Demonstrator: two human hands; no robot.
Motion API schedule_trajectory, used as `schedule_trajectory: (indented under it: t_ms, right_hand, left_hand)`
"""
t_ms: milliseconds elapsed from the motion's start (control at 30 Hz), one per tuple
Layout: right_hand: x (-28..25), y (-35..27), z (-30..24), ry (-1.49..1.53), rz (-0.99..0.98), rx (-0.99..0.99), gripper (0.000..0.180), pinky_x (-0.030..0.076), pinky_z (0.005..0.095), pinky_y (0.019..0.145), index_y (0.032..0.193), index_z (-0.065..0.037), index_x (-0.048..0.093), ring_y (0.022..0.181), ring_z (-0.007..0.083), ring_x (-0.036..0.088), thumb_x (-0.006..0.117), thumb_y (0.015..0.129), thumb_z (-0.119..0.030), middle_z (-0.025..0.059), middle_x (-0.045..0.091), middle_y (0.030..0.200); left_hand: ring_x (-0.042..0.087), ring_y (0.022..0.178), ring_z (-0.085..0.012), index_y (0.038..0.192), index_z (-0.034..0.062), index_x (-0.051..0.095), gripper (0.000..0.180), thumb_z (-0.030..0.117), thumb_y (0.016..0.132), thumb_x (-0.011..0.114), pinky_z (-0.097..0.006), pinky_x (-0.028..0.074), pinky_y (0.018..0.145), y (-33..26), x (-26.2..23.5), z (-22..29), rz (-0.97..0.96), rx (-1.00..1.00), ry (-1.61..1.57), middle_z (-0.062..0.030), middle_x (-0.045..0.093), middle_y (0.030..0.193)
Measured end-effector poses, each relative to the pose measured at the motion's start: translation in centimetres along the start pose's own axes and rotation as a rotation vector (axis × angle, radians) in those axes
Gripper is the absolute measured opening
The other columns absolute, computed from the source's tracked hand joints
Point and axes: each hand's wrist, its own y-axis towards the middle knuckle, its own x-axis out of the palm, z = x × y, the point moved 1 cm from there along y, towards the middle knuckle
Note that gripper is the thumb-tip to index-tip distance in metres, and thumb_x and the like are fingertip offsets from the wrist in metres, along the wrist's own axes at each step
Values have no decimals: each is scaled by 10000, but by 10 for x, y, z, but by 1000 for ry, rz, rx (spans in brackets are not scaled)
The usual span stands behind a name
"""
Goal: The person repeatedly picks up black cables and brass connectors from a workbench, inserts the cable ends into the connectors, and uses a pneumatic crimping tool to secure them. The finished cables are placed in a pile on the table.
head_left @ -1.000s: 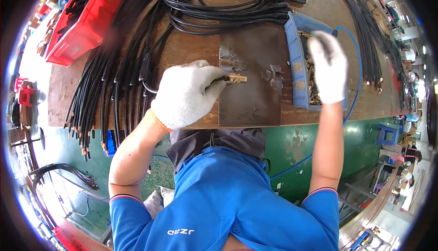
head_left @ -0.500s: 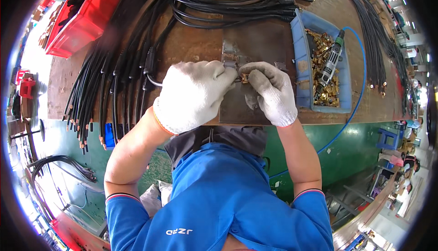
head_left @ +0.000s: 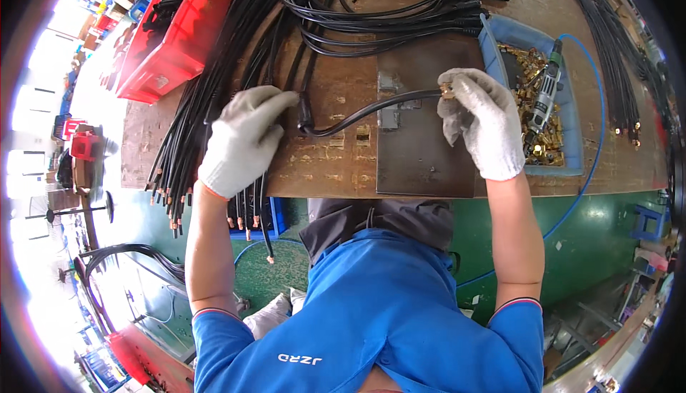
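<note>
My right hand (head_left: 487, 118), in a white knitted glove, pinches the end of a black cable (head_left: 371, 110) where a small brass fitting (head_left: 446, 91) shows between thumb and fingers. That cable arches leftward over a dark metal plate (head_left: 429, 157) to a thick black sleeve (head_left: 305, 116) on the table. My left hand (head_left: 246, 132), gloved too, hovers over the left bundle of black cables (head_left: 214, 89), its thumb and fingers apart. Its fingertips come close to the thick sleeve; whether they touch any cable is unclear. Several cables in the bundle end in bare copper.
To the right stands a blue bin (head_left: 572, 153) of brass fittings (head_left: 547, 153), with a green-and-silver air tool (head_left: 549, 93) on top and a blue hose (head_left: 602, 107) attached. A red bin (head_left: 168, 57) stands at far left. More cables (head_left: 607, 50) lie at far right.
My hands, close together at the plate before, are now wide apart. The right has moved right with the cable end; the left has drawn back left and opened. The view has shifted slightly.
</note>
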Motion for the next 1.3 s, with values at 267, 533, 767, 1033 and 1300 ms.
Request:
schedule_trajectory:
  t_ms: [267, 533, 767, 1033, 1300]
  right_hand:
    - [-7, -8, -11, 76, 12, -49, 279, 496, 286, 503, 1133, 2, 751, 595, 152, 656, 676, 1070, -259, 102, 732, 817]
    - [-33, -61, -20, -185, 190, -217, 286, 549, 280, 577, 1223, 42, 713, 656, 142, 691, 679, 1070, -196, 112, 752, 873]
    - [-32, -109, -4, -371, 248, -272, 179, 580, 258, 663, 1178, 49, 719, 739, 101, 705, 669, 1051, -66, 96, 752, 897]
    - [-45, -111, 4, -181, 274, -277, 194, 604, 252, 687, 1201, 54, 710, 802, 125, 747, 677, 1033, -37, 119, 759, 973]
    - [-34, -111, -2, -332, 150, -369, 206, 576, 229, 692, 1197, 30, 730, 799, 83, 729, 735, 996, -16, 79, 772, 959]
  left_hand:
    - [651, 1206, -357, 1263, 160, 749, 493, 98, 779, 817, -474, 534, 1022, 15, 46, -5, 80, 147, 101, -98, 697, 1261]
    - [638, 1216, -352, 1219, 137, 751, 502, 48, 727, 787, -493, 484, 1068, 23, 56, 46, -8, 253, 64, -79, 711, 1227]
    - [648, 1207, -346, 1192, 123, 726, 487, 50, 716, 798, -479, 511, 1040, 29, 68, 58, -3, 306, 143, -78, 712, 1183]
    - [699, 1136, -352, 1131, 109, 750, 482, 34, 656, 789, -477, 560, 1002, 27, 67, 66, 61, 310, -88, -80, 735, 1184]
    - [726, 1084, -411, 1067, 9, 742, 461, 180, 652, 849, -490, 572, 962, 24, 71, 84, 64, 464, -187, -152, 740, 1062]
